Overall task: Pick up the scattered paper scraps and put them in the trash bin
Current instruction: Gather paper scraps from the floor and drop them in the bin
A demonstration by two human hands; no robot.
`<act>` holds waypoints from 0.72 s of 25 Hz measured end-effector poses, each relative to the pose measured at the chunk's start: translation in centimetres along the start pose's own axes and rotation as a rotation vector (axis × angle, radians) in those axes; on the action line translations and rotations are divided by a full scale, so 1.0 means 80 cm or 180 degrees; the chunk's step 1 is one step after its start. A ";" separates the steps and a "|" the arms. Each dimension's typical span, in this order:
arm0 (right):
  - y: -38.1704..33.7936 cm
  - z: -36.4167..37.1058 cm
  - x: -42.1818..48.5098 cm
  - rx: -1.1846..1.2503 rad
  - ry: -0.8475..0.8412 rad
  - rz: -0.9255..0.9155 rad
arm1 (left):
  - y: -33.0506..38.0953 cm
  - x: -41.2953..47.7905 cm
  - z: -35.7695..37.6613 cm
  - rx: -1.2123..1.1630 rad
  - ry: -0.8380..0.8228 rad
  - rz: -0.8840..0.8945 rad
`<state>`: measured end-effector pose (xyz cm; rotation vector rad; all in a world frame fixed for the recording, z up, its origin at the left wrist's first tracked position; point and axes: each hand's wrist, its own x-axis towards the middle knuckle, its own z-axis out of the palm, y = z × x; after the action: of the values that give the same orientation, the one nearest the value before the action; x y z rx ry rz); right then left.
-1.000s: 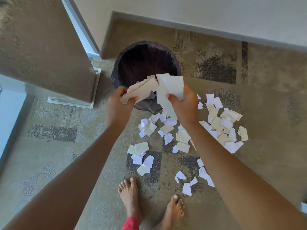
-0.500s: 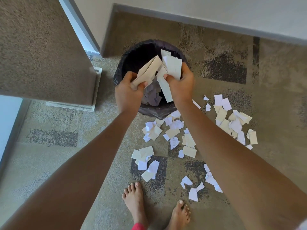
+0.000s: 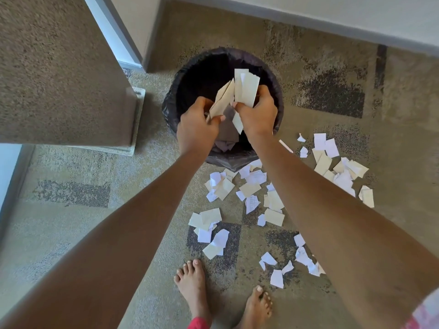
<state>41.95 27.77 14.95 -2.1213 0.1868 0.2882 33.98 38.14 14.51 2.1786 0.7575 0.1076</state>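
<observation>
A round trash bin (image 3: 276, 89) with a dark liner stands on the carpet ahead of me. Both my hands are over its mouth. My left hand (image 3: 196, 129) grips a bundle of beige paper scraps (image 3: 222, 100). My right hand (image 3: 257, 113) grips a bundle of white and cream scraps (image 3: 245, 87). Some paper lies inside the bin (image 3: 228, 134) below my hands. Several loose scraps (image 3: 249, 188) are scattered on the carpet in front of the bin, with more scraps to the right (image 3: 342, 167) and near my feet (image 3: 276, 277).
A speckled brown panel (image 3: 61, 74) on a pale base stands at the left, close to the bin. A wall with a grey skirting (image 3: 308, 22) runs behind the bin. My bare feet (image 3: 192, 283) stand on the patterned carpet just below the scraps.
Both hands have carried their paper bundles forward from the bin's near rim to over its opening. The scraps on the floor have not moved.
</observation>
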 end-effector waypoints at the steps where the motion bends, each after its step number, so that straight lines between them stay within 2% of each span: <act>1: 0.001 0.002 0.000 -0.0001 0.0019 -0.0007 | -0.001 0.000 0.002 -0.0031 -0.0012 0.0005; 8: 0.015 0.005 -0.008 -0.0139 0.0021 -0.0233 | -0.002 -0.009 0.008 0.0092 0.0053 0.0150; 14: 0.027 -0.024 -0.035 -0.1172 0.0175 -0.1271 | 0.005 -0.036 0.019 0.0606 0.0119 0.0621; 18: 0.047 -0.051 -0.047 -0.1582 0.0290 -0.1531 | 0.016 -0.052 0.031 0.1011 0.0070 0.0814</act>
<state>37.94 22.37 15.10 -2.5860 -0.3796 -0.0583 32.00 33.51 14.50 2.5752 0.5315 0.1501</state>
